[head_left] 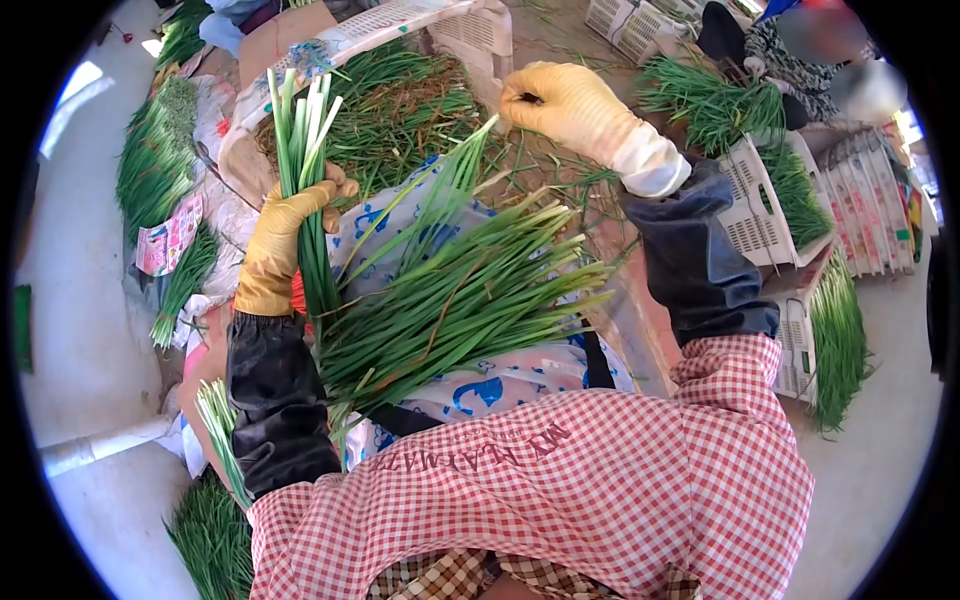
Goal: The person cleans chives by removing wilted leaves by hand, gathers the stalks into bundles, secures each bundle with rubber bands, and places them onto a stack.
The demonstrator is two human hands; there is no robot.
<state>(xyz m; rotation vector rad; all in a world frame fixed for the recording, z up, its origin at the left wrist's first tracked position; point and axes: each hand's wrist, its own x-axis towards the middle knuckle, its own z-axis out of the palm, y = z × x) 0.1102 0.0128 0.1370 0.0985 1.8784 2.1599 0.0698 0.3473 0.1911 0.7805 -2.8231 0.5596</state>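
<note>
My left hand [285, 230], in a yellowish glove, is wrapped round an upright bunch of green stalks [302, 130] with their pale ends up. My right hand [535, 100], gloved too, is raised at the upper right with its fingers curled together. Just left of its fingertips are the tips of a few thin green blades [470, 150]; whether it grips them I cannot make out. Between my arms, a large loose pile of green stalks [470, 300] lies across my lap on a cloth with blue prints [490, 385].
Beyond my hands stands a white basket [470, 35] of leaves and brown trimmings. More greens [155, 160] lie at the left. White crates [745, 200] with greens are on the right. Another person in patterned sleeves [790, 70] sits at the upper right.
</note>
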